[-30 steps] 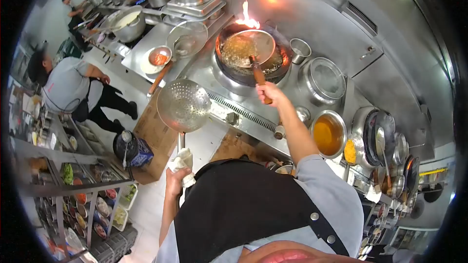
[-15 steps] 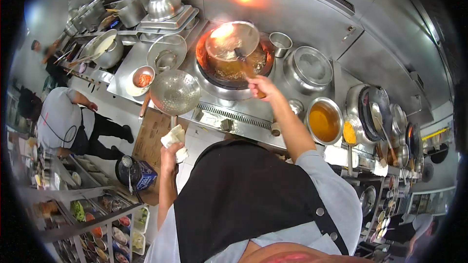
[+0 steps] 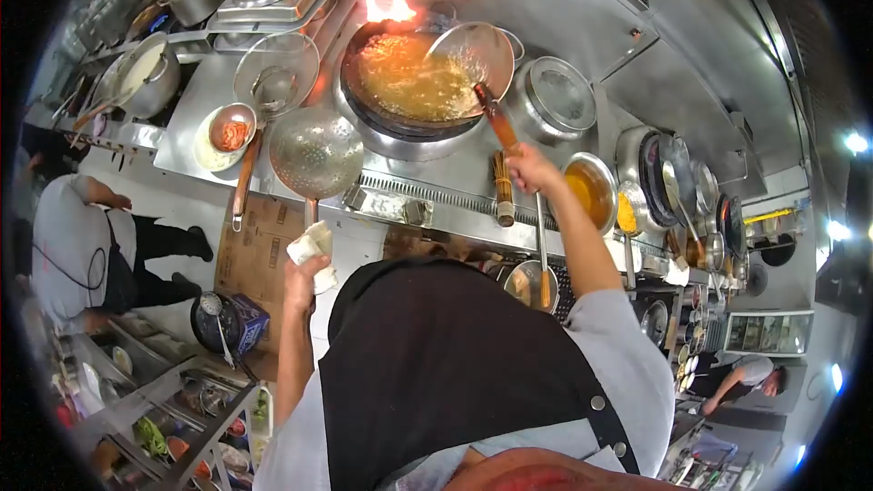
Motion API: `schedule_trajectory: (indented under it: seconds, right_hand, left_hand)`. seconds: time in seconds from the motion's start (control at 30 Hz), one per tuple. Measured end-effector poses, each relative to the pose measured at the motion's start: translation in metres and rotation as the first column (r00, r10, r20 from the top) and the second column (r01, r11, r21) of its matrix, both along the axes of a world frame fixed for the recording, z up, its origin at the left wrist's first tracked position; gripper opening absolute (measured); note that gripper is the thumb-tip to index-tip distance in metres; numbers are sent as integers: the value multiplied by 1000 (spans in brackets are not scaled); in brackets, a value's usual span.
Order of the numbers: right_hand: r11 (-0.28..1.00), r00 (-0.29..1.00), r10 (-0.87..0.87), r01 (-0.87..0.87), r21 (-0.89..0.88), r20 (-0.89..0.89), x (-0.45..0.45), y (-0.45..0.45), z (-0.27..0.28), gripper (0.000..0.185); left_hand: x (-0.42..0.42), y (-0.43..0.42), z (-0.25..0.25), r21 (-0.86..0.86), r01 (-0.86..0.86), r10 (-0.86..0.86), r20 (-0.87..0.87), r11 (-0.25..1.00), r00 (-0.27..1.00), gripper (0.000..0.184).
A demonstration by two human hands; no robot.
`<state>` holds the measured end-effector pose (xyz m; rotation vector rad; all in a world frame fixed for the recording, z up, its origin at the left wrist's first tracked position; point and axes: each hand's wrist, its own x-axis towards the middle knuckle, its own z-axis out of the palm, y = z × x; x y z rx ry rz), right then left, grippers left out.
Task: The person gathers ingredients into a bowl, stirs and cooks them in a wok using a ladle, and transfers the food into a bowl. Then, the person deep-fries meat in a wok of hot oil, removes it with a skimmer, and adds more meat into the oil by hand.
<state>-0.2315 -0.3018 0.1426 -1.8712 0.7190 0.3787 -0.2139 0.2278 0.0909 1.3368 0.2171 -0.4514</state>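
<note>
My right hand (image 3: 532,169) is closed round the wooden handle of a round mesh strainer (image 3: 482,59), which is over the right side of a wok (image 3: 414,77). Bubbling yellowish oil fills much of the wok, and flames (image 3: 384,5) rise at its back edge. With fingers wrapped round a white cloth (image 3: 314,253), my left hand (image 3: 305,282) grips the handle of a perforated metal ladle (image 3: 316,155). The ladle's bowl is at the stove's front edge, left of the wok. A bamboo brush (image 3: 503,189) is near my right hand.
A bowl of orange liquid (image 3: 589,191) and a lidded pot (image 3: 559,95) are on the right. On the left are a small bowl of red food (image 3: 233,129), a glass-like bowl (image 3: 277,77) and a pot (image 3: 150,77). One person (image 3: 82,236) is at far left, another (image 3: 750,377) at lower right.
The strainer has moved from over the wok's middle to its right side, showing more bubbling oil. The camera view has shifted right. My left hand still holds the cloth and perforated ladle.
</note>
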Motion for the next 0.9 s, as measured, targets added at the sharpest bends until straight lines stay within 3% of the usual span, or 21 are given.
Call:
schedule_trajectory:
  seconds: [0.03, 0.1, 0.37, 0.6, 0.9]
  right_hand:
    - [1000, 1000, 11, -11, 1, -15, 1, 15, 1, 25]
    - [956, 999, -46, 36, 292, 28, -5, 33, -6, 22]
    - [895, 998, -61, 47, 444, 17, 9, 42, -14, 18]
    - [702, 988, -117, 12, 712, 98, 57, 99, -39, 15]
    - [607, 975, -149, -39, 794, 162, 89, 79, -42, 14]
  left_hand:
    - [-3, -2, -6, -20, -36, 36, 29, 999, 999, 32]
    - [-1, -1, -1, 25, 52, -50, -72, 998, 996, 35]
    - [-35, -35, 21, 38, -44, 45, -17, 998, 999, 39]
    - [-70, -75, 36, 82, -151, 157, -67, 985, 985, 39]
    - [-77, -79, 41, 48, -141, 145, -84, 989, 986, 41]
